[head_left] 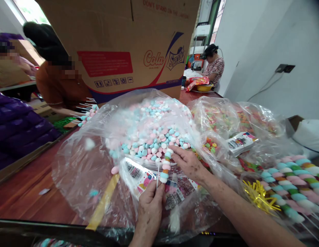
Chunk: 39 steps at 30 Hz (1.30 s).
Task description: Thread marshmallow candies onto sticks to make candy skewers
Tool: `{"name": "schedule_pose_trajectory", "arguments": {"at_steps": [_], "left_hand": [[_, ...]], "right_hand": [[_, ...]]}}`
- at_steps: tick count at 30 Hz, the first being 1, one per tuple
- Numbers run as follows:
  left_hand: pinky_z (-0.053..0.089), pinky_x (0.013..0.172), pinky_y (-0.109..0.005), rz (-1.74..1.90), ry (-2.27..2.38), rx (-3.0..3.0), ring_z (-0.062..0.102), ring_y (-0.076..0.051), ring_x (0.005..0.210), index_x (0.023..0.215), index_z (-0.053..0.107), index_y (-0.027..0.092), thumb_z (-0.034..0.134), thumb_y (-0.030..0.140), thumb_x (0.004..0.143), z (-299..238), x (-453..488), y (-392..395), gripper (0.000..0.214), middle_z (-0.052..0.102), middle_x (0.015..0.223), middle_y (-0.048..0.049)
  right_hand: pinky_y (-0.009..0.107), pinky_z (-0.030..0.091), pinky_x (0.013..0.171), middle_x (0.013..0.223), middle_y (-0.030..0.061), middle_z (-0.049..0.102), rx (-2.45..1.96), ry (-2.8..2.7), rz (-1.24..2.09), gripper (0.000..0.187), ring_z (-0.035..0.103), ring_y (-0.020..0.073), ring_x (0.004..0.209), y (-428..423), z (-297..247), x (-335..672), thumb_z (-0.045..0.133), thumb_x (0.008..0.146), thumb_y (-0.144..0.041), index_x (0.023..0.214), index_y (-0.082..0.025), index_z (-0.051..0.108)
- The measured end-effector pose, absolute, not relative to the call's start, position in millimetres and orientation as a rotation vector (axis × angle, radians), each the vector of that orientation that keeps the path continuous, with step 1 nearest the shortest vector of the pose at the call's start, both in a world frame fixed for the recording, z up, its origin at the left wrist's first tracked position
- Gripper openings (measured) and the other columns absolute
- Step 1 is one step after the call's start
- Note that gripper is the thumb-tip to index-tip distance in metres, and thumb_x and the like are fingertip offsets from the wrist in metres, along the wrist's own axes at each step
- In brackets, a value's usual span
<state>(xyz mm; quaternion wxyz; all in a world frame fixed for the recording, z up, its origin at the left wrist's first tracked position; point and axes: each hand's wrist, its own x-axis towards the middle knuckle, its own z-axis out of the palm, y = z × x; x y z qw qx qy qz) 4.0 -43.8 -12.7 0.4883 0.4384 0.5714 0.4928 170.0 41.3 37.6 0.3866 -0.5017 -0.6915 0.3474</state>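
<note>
My left hand [150, 204] is closed around the lower end of a marshmallow skewer [165, 167], with a bare white stick [158, 174] also rising from its grip. White, blue, pink, orange and green pieces are threaded on the skewer, which points away from me. At its far end, the fingers of my right hand [186, 162] pinch the top pieces. Just beyond lies a heap of loose pink, blue and white marshmallows [151, 145] in a large clear plastic bag [77, 164]. Printed packets [140, 175] lie under the plastic below my hands.
A tall cardboard box [110, 41] stands behind the heap. Finished skewers [293, 185] and gold ties [260, 197] lie at right, near bags of gummy candy [218, 115] and a stack of printed cards [242, 143]. Co-workers sit at left [64, 85] and far right [213, 67].
</note>
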Motion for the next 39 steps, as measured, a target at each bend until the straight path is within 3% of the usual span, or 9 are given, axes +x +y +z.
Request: {"name": "schedule_pose_trajectory", "arguments": {"at_steps": [6, 15, 24, 29, 33, 39], "left_hand": [[0.023, 0.042, -0.023, 1.186, 1.409, 1.074, 0.037, -0.012, 0.045, 0.056, 0.055, 0.021, 0.067, 0.058, 0.077, -10.8, 4.1, -44.5, 0.044, 0.043, 0.046, 0.0044], [0.023, 0.041, -0.022, 1.198, 1.406, 1.051, 0.034, -0.011, 0.044, 0.058, 0.055, 0.021, 0.067, 0.054, 0.079, -13.6, 4.3, -44.3, 0.041, 0.041, 0.046, 0.0055], [0.022, 0.041, -0.022, 1.216, 1.399, 1.022, 0.033, -0.011, 0.045, 0.059, 0.054, 0.021, 0.067, 0.058, 0.076, -14.9, 5.5, -43.0, 0.044, 0.042, 0.048, 0.0051], [0.022, 0.041, -0.022, 1.212, 1.402, 1.02, 0.032, -0.01, 0.044, 0.058, 0.053, 0.021, 0.066, 0.059, 0.076, -15.6, 5.1, -42.7, 0.044, 0.041, 0.048, 0.0053], [0.021, 0.041, -0.022, 1.204, 1.414, 1.056, 0.033, -0.011, 0.044, 0.057, 0.052, 0.021, 0.065, 0.058, 0.079, -20.7, 2.8, -43.4, 0.045, 0.039, 0.046, 0.0054], [0.023, 0.043, -0.022, 1.177, 1.395, 1.1, 0.034, -0.011, 0.046, 0.06, 0.053, 0.02, 0.062, 0.048, 0.085, -25.0, 0.6, -43.8, 0.039, 0.041, 0.049, 0.0058]], "right_hand": [[0.037, 0.053, 0.092, 0.116, 0.0031, 0.073, -1.219, -1.759, 0.933, 0.04, 0.069, 0.0225, 0.099, 43.2, 35.8, 169.4, 0.05, 0.092, -0.031, 0.128, -0.024, 0.066], [0.036, 0.05, 0.098, 0.116, 0.0005, 0.073, -1.08, -1.715, 0.964, 0.033, 0.067, 0.0209, 0.108, 44.6, 44.7, 167.6, 0.051, 0.091, -0.029, 0.117, -0.024, 0.072], [0.038, 0.052, 0.096, 0.115, 0.001, 0.074, -1.141, -1.79, 0.882, 0.034, 0.069, 0.0225, 0.105, 46.0, 42.2, 166.1, 0.052, 0.09, -0.03, 0.115, -0.026, 0.074], [0.037, 0.055, 0.088, 0.108, 0.0022, 0.077, -1.19, -1.837, 0.797, 0.034, 0.071, 0.0234, 0.096, 44.4, 40.5, 164.4, 0.052, 0.09, -0.03, 0.116, -0.025, 0.073], [0.037, 0.053, 0.093, 0.103, 0.0015, 0.077, -1.167, -1.871, 0.795, 0.032, 0.07, 0.0237, 0.102, 41.1, 37.1, 163.0, 0.05, 0.093, -0.029, 0.115, -0.026, 0.074], [0.034, 0.053, 0.092, 0.112, 0.01, 0.074, -1.062, -2.055, 0.541, 0.037, 0.069, 0.0231, 0.101, 34.7, 39.9, 158.4, 0.043, 0.096, -0.028, 0.12, -0.019, 0.069]]}}
